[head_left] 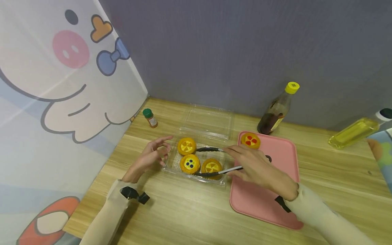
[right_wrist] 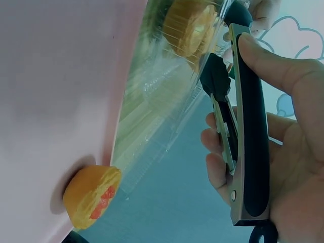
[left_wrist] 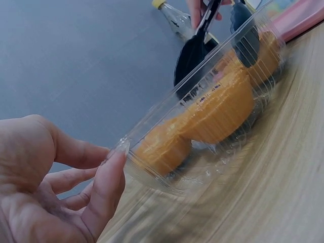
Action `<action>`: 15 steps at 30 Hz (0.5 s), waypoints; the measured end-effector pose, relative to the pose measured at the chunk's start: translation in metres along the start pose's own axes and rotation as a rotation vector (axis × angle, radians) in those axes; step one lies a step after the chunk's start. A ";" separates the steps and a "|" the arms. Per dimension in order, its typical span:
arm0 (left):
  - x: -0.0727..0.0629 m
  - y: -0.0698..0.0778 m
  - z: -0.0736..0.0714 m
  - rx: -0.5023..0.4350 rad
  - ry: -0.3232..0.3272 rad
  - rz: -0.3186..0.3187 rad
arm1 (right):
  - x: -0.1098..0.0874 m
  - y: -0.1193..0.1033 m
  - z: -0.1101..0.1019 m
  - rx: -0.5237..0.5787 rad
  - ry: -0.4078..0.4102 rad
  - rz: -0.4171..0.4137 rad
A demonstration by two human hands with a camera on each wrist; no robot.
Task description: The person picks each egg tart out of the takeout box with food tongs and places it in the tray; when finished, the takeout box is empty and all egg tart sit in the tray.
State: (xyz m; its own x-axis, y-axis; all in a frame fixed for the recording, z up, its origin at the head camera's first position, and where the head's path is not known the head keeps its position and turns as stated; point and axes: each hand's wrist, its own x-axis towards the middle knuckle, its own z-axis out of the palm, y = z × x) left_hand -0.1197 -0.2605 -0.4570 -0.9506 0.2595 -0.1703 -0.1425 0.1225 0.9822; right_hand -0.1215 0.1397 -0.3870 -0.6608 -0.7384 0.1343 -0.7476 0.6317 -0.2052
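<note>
My left hand [head_left: 151, 154] pinches the left rim of a clear plastic container [left_wrist: 157, 114] between thumb and finger. Three egg tarts sit inside: two with yellow wedge tops, one at the back left [head_left: 186, 146] and one at the right [head_left: 212, 166], and a tart with dark dots [head_left: 190, 163] between them. My right hand [head_left: 252, 165] grips food tongs [right_wrist: 253, 126] with black tips. The spread tips reach into the container, one beside the back tart, the other at the front by the dotted and right tarts.
The container's clear lid [head_left: 206, 119] lies folded back behind it. Right of it, a pink tray [head_left: 263, 204] bears a tart with red pieces [head_left: 250, 140]. A dark sauce bottle [head_left: 272, 117], an oil bottle [head_left: 356, 132] and a green-capped spice jar [head_left: 150, 118] stand along the wall.
</note>
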 end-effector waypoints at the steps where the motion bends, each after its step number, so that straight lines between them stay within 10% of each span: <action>1: 0.000 0.000 0.000 -0.001 0.000 0.000 | 0.001 0.000 0.001 0.000 0.002 -0.006; 15: 0.000 0.001 0.001 0.003 0.009 0.005 | 0.013 0.000 0.013 0.024 -0.028 -0.038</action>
State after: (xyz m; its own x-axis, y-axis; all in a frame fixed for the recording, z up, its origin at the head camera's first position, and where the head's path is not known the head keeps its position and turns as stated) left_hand -0.1193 -0.2599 -0.4561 -0.9536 0.2517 -0.1649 -0.1372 0.1240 0.9827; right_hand -0.1294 0.1269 -0.3976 -0.6295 -0.7685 0.1149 -0.7701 0.5974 -0.2235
